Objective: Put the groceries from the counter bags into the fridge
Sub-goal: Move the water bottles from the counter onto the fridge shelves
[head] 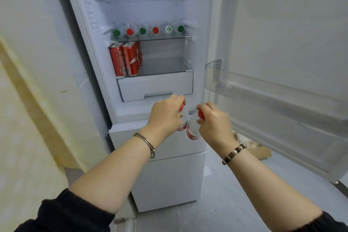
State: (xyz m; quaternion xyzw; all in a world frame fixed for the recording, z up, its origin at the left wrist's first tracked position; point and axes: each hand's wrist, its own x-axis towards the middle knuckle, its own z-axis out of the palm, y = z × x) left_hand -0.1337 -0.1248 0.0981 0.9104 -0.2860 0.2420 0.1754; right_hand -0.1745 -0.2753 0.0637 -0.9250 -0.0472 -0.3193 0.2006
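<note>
The left hand [165, 113] grips a clear plastic bottle with red cap and red label [183, 123] by its top. The right hand [212, 118] grips a second red-capped clear bottle [193, 128] just beside it. Both hang before the open white fridge [131, 15], below its drawer's front edge.

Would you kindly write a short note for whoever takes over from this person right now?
Left grip holds a red-capped bottle by its top. Right grip holds a second red-capped bottle the same way. Both are in front of the open fridge, below its drawer.
Done: six bottles lie on the middle shelf, caps outward; red cans stand on the shelf below, at its left.
Left: shelve these two bottles. The counter bags are out of view, so what remains there cannot be told.
</note>
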